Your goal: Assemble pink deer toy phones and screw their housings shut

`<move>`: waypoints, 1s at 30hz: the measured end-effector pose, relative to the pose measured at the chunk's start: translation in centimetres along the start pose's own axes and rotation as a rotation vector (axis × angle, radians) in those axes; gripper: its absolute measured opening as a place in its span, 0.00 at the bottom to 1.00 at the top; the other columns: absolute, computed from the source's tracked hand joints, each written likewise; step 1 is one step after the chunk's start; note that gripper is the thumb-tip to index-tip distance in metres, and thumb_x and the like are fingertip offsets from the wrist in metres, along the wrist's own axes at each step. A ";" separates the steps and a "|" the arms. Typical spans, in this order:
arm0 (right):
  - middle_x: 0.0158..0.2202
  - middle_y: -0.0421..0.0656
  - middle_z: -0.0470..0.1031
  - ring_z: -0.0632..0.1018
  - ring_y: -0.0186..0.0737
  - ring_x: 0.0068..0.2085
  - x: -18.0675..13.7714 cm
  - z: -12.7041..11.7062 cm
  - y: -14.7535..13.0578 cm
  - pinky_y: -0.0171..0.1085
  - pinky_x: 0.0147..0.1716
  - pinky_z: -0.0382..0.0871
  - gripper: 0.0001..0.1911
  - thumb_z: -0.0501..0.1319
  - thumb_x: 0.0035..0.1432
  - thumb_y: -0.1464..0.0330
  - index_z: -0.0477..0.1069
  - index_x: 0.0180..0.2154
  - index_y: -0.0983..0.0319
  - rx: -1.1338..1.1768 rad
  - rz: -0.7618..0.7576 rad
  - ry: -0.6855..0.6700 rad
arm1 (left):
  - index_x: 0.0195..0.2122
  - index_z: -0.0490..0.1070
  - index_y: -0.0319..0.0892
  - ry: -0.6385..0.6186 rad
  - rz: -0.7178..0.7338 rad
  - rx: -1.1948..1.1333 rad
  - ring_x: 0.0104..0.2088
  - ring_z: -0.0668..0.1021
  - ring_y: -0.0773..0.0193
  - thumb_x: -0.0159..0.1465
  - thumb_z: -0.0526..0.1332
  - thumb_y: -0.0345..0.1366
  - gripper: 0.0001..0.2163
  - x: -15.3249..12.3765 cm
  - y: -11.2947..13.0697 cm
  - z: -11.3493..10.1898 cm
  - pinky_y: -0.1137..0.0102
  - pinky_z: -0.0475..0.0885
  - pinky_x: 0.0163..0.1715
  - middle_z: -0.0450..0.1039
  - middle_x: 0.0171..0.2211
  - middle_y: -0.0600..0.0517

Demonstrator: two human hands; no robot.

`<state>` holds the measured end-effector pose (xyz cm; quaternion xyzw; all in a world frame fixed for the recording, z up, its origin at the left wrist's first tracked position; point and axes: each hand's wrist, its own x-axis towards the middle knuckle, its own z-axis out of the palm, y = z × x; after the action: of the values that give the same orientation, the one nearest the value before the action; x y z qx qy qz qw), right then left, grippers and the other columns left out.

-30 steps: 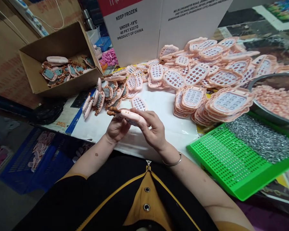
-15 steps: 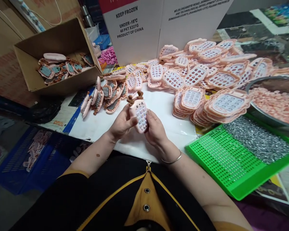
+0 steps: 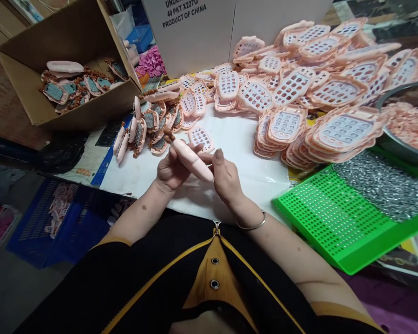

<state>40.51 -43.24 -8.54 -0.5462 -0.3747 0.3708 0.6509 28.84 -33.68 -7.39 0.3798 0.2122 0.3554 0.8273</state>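
Observation:
Both my hands hold one pink toy phone [image 3: 191,159] with brown antlers at its far end, edge-on above the white sheet [image 3: 244,153]. My left hand [image 3: 170,170] cups it from below and the left, fingers curled round it. My right hand [image 3: 226,178] grips its near end, thumb up. A single pink keypad shell [image 3: 201,138] lies just beyond them. A row of assembled phones [image 3: 149,126] leans to the left of it.
A big heap of pink keypad shells [image 3: 316,88] fills the right back. A green perforated tray [image 3: 337,218] with small metal parts lies at right, a metal bowl [image 3: 400,120] behind it. A cardboard box [image 3: 66,79] of finished phones sits at left, a blue crate [image 3: 55,218] below.
The toy phone has been turned from keypad-up to edge-on in my hands. The view has dipped downward.

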 end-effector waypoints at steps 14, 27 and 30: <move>0.40 0.45 0.81 0.79 0.42 0.38 -0.4 0.4 1.0 0.41 0.39 0.74 0.22 0.59 0.63 0.50 0.75 0.46 0.60 -0.156 -0.315 -0.021 | 0.36 0.81 0.42 0.052 0.087 0.231 0.43 0.84 0.52 0.40 0.81 0.45 0.23 -0.8 0.6 1.2 0.60 0.76 0.49 0.84 0.35 0.48; 0.43 0.48 0.78 0.77 0.42 0.44 1.6 0.5 0.8 0.42 0.47 0.74 0.22 0.54 0.66 0.50 0.71 0.45 0.62 -0.299 -0.068 0.005 | 0.43 0.78 0.44 0.106 -0.031 0.234 0.55 0.79 0.53 0.52 0.75 0.37 0.17 -0.3 1.4 2.6 0.63 0.75 0.55 0.83 0.40 0.49; 0.55 0.56 0.75 0.75 0.49 0.56 -0.1 -1.2 -1.2 0.48 0.57 0.72 0.26 0.59 0.64 0.58 0.65 0.58 0.66 -0.515 -0.249 0.104 | 0.45 0.77 0.44 0.092 -0.131 0.143 0.55 0.79 0.55 0.60 0.69 0.39 0.12 -0.4 1.1 3.0 0.63 0.76 0.54 0.82 0.45 0.48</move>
<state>41.59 -44.03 -7.53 -0.6618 -0.4866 0.1522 0.5496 29.95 -34.95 -4.57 0.4065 0.2990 0.3016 0.8090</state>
